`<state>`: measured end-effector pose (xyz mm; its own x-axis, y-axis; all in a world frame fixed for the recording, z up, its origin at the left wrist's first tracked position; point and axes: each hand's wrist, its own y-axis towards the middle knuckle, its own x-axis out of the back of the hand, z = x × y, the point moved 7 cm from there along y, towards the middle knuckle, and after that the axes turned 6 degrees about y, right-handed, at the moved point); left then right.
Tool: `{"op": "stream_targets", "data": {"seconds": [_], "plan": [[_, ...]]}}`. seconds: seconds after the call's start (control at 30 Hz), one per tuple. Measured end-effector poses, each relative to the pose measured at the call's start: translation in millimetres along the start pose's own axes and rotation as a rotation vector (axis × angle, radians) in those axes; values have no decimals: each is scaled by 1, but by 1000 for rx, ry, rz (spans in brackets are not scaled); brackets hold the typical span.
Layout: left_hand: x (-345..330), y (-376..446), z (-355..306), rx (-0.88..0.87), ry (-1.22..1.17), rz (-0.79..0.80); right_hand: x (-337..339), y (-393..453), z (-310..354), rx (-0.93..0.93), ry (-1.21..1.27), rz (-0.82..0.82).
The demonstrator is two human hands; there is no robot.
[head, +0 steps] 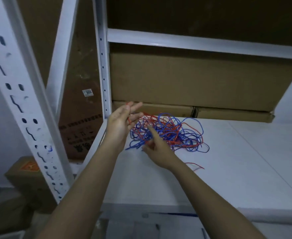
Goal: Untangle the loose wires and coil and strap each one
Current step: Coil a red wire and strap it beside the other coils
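A messy pile of red and blue wires [169,133] lies near the shelf's [236,161] left edge. The left hand [122,119] lifts and holds a red wire [129,118]. The right hand [156,149] reaches into the pile with one finger straight; I cannot tell if it grips anything.

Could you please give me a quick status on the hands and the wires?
Left hand raised, red wire across its fingers. Right hand reaching into red-and-blue tangle on shelf. Nothing coiled yet.

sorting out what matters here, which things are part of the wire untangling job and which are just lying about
Part of the job:
- tangled heap of thin red and blue wires on the white shelf board
- left hand, lifting a red strand
- right hand, reaching into the heap

Just lying about:
- long brown cardboard boxes behind
- white perforated metal upright
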<state>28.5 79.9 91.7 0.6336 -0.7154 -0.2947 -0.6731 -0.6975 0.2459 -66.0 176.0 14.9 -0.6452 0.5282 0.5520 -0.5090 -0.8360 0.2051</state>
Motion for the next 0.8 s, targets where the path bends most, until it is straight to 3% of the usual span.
{"op": "stream_targets", "data": {"seconds": [0.13,0.23,0.4,0.63,0.8], "plan": [[3,4,24,55,4,24,-24,-2,1,38,76,-66],[8,10,36,88,-75,19,-23,-9,3,109,-64,-167],[20,18,55,154,-182,-78,-21,-19,1,171,-386,-141],[29,16,77,139,5,-97,-17,-40,32,457,-574,-150],[29,4,82,107,210,0,-8,-41,50,583,-528,-203]]}}
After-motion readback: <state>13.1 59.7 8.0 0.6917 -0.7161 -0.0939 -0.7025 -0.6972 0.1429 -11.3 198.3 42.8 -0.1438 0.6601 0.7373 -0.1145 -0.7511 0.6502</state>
